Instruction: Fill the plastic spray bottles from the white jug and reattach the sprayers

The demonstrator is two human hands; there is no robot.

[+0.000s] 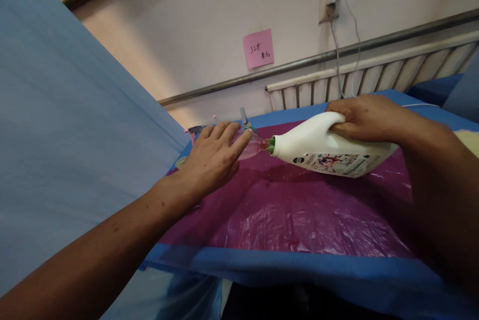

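My right hand (359, 118) is closed round the handle of a big white detergent jug (295, 143), tipped on its side with its mouth to the left. A green spout shows inside that mouth, right at the neck of a clear pinkish bottle (251, 146). My left hand (215, 153) is wrapped over the bottle from the near side, hiding much of it. Whether liquid is flowing cannot be seen. Behind my left fingers lie a pink and grey spray head (193, 131) and a grey-topped item (245, 118).
A shiny purple plastic sheet (292, 220) covers part of the blue bed surface (269, 262). A blue curtain (75, 110) hangs on the left. White bed rails (370, 73), a wall socket (330, 8) with cables and a pink note (258, 49) are at the back.
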